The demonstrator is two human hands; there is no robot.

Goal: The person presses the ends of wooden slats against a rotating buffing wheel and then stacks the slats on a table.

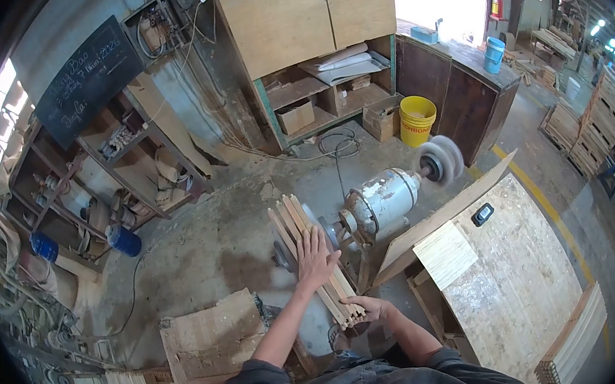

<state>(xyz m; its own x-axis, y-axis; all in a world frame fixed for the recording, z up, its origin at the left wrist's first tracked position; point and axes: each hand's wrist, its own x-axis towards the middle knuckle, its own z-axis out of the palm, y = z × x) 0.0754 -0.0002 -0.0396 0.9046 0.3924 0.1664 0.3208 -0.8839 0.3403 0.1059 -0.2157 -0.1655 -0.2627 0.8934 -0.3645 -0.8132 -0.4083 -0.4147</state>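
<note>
A bundle of long, thin wooden strips [298, 226] points away from me, across the left end of a bench motor [384, 201]. My left hand [316, 260] lies flat on top of the strips, fingers stretched out and thumb to the right. At the near end of the bundle, my right hand [369, 308] grips the strips with its thumb on top; its other fingers are mostly hidden underneath. A wheel at the motor's left end is partly covered by the strips. On the right end sits a pale round wheel [443, 159], blurred as if spinning.
To the right stands a worktable [507, 269] with an upright board and a small black device [483, 214]. Stacked strips [577, 336] lean at its near right. A worn wooden surface [214, 338] is at my left. A yellow bucket [418, 121] and a cabinet [276, 25] stand beyond the motor.
</note>
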